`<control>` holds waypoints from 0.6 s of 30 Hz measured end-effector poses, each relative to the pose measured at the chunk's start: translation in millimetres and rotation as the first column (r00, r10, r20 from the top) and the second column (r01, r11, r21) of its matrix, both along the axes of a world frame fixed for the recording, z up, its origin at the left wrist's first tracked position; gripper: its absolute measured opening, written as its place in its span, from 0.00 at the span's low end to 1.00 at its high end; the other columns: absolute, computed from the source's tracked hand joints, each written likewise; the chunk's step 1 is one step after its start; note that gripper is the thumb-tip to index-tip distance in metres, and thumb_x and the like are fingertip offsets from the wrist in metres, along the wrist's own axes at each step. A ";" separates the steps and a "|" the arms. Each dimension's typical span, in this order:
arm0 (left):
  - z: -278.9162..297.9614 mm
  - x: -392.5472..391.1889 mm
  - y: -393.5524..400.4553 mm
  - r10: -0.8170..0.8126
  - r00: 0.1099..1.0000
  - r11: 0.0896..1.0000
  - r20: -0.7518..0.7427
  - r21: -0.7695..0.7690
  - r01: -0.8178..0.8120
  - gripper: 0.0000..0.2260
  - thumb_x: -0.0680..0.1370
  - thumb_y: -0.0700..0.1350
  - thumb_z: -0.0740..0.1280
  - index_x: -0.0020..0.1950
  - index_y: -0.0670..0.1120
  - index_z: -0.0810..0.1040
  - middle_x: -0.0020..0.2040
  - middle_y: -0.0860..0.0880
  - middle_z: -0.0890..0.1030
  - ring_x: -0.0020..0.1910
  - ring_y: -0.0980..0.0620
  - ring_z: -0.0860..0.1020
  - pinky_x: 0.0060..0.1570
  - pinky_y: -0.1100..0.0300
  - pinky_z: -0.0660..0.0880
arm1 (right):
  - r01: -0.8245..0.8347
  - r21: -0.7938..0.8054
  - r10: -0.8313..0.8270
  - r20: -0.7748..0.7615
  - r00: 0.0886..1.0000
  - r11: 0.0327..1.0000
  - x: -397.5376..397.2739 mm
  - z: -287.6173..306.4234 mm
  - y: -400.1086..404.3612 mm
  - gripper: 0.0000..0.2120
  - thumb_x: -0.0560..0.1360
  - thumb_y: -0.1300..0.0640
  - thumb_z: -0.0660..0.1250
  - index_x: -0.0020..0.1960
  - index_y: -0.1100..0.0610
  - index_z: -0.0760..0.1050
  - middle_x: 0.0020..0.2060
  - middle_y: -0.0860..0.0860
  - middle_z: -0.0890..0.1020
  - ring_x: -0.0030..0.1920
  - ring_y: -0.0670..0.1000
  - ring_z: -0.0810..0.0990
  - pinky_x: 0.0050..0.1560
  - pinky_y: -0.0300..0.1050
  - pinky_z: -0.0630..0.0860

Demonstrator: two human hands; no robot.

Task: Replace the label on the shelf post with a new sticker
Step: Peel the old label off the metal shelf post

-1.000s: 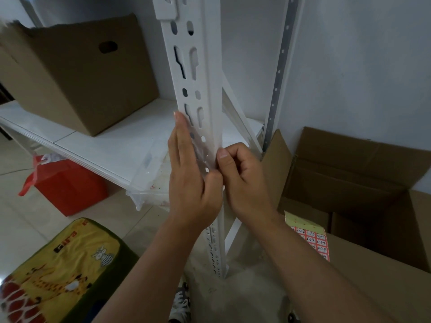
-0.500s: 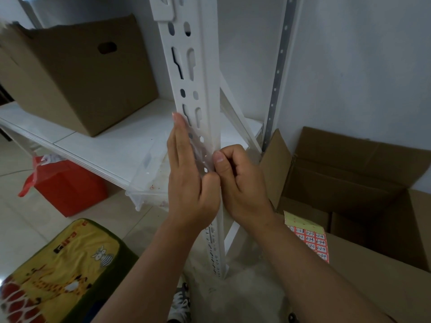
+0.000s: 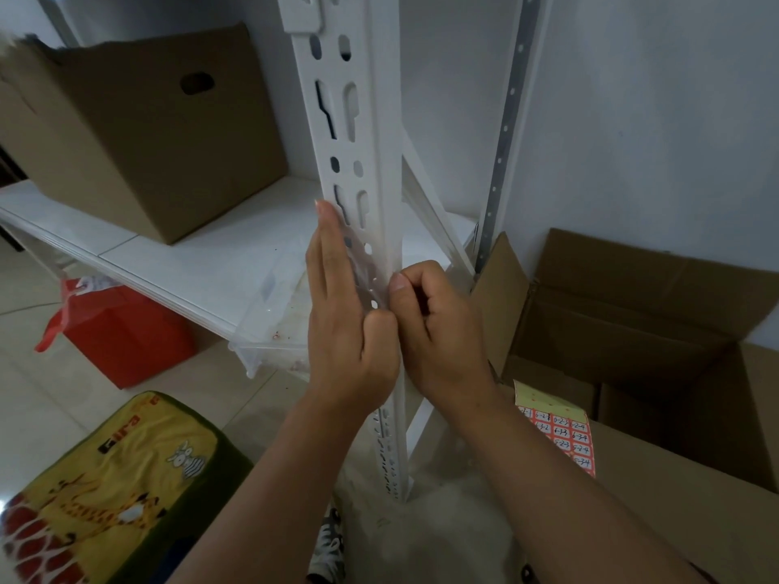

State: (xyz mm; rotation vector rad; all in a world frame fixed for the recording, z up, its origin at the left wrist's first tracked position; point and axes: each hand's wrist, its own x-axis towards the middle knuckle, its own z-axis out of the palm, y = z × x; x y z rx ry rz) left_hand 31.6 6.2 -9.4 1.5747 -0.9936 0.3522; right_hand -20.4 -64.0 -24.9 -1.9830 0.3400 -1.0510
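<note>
Two hands meet on the white shelf post at the middle of our view. Nearest to us, at lower left, lies a yellow cushion with cartoon animals, and a shoe peeks out between our forearms. Our left hand lies flat against the post's front face, fingers straight and together pointing upward, pressing on a clear film that covers the slotted holes there; the thumb is tucked in at the post's edge. Our right hand is just beside it, touching it, fingers curled in and the thumb tip set against the post's right edge where the film ends. We cannot tell whether the right thumb and fingers actually pinch the film or only press on it. To the right, a sheet of red numbered stickers rests on the flap of an open cardboard box, well apart from the post. Behind the left hand a clear plastic tray juts out under the white shelf board. Beneath the shelf sits a red bag. Farther back, a closed cardboard carton stands on the shelf, and a grey perforated upright runs up the wall.
</note>
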 end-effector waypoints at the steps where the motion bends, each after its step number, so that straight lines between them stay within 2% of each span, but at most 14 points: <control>1: 0.0 -0.4 -0.4 0.004 1.000 1.000 -0.005 0.000 -0.004 0.39 0.67 0.33 0.56 0.77 0.35 0.46 0.75 0.37 0.57 0.67 0.76 0.57 0.59 0.81 0.59 | -0.011 0.015 0.011 0.003 1.000 1.000 -0.6 0.3 -0.3 0.13 0.80 0.52 0.56 0.44 0.58 0.72 0.33 0.49 0.76 0.34 0.50 0.75 0.34 0.53 0.73; 6: 0.7 -0.1 0.3 -0.009 1.000 1.000 -0.014 0.003 0.009 0.38 0.69 0.34 0.56 0.77 0.37 0.46 0.75 0.38 0.57 0.67 0.75 0.58 0.59 0.81 0.60 | -0.082 0.009 0.081 0.017 0.997 0.997 -3.0 0.7 -1.6 0.11 0.80 0.50 0.57 0.47 0.56 0.72 0.35 0.48 0.77 0.35 0.49 0.77 0.34 0.54 0.76; 9: 1.0 0.7 0.3 -0.013 1.000 1.000 -0.006 0.001 0.013 0.38 0.68 0.33 0.56 0.77 0.34 0.46 0.75 0.41 0.57 0.67 0.74 0.58 0.60 0.81 0.60 | -0.071 -0.037 0.071 -0.002 0.997 0.997 -1.9 0.7 -3.4 0.11 0.80 0.47 0.56 0.46 0.53 0.70 0.35 0.46 0.76 0.34 0.48 0.76 0.33 0.52 0.76; 12: 1.0 0.5 0.5 -0.016 1.000 1.000 -0.003 -0.003 0.016 0.38 0.67 0.33 0.56 0.77 0.33 0.47 0.73 0.45 0.57 0.68 0.74 0.57 0.61 0.80 0.59 | -0.053 -0.049 0.053 0.003 0.999 0.997 -1.0 0.5 -2.8 0.11 0.80 0.49 0.56 0.46 0.55 0.71 0.34 0.47 0.76 0.34 0.48 0.75 0.33 0.51 0.74; 18: 0.5 -1.3 -0.8 0.001 1.000 1.000 -0.009 -0.006 -0.001 0.38 0.67 0.32 0.56 0.77 0.35 0.46 0.75 0.39 0.57 0.67 0.75 0.57 0.60 0.80 0.60 | -0.074 -0.017 0.074 -0.004 0.997 0.997 -3.5 1.4 -3.6 0.10 0.80 0.51 0.56 0.46 0.55 0.72 0.34 0.47 0.76 0.35 0.48 0.75 0.34 0.54 0.74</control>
